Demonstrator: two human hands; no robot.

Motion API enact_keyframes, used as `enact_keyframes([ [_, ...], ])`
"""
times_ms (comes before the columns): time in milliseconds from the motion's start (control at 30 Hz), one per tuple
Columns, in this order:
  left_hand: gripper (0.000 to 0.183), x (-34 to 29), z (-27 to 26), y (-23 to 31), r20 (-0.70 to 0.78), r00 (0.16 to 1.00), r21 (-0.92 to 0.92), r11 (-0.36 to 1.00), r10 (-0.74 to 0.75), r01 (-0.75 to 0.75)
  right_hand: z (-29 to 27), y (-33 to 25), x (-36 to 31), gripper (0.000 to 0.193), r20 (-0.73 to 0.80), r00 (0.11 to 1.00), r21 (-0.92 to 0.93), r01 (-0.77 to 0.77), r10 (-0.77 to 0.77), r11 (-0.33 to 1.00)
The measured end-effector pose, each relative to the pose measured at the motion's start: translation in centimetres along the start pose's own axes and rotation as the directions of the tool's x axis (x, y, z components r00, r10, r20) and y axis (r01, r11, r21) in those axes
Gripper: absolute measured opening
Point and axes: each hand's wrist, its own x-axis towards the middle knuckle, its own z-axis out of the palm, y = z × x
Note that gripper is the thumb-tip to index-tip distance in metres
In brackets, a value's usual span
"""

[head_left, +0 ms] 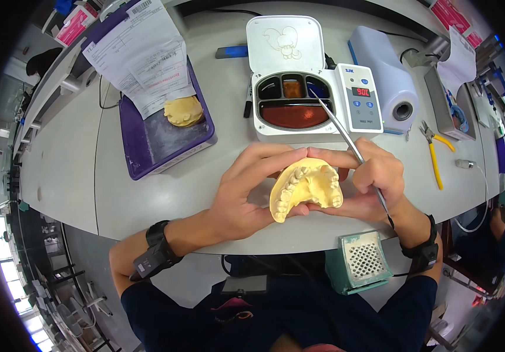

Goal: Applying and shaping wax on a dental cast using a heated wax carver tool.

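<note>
Between both hands I hold a yellow plaster dental model (305,186), its row of teeth turned toward me. My left hand (243,188) is closed on its left side, with thumb beneath and fingers along the top. My right hand (376,182) supports the model's right side and also grips a thin metal wax carving tool (349,138) between its fingers. The tool slants up to the left, its upper tip over the open wax pot (293,138). In the pot's compartments lie red-brown wax (293,115), amber wax (292,88) and dark blue wax (318,88).
A purple tray (138,170) with papers (141,58) and another plaster model (183,111) stands at left. Behind the pot sits a pale blue device (384,76). Yellow-handled pliers (434,152) lie at right. A green box with a perforated top (365,261) is at the table's front edge.
</note>
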Motion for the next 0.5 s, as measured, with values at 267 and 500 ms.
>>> enact_keyframes([
  [267,0.070,-0.4,-0.2,-0.5,0.031,0.999,-0.129,0.991,0.032,-0.028,0.9,-0.3,0.6,0.055,-0.096,0.994,0.060,-0.044,0.049,0.997],
  [500,0.066,-0.1,-0.2,0.1,0.055,0.998,-0.282,0.958,-0.044,0.057,-2.0,1.1,0.1,0.043,-0.027,0.995,-0.029,0.100,-0.101,0.995],
])
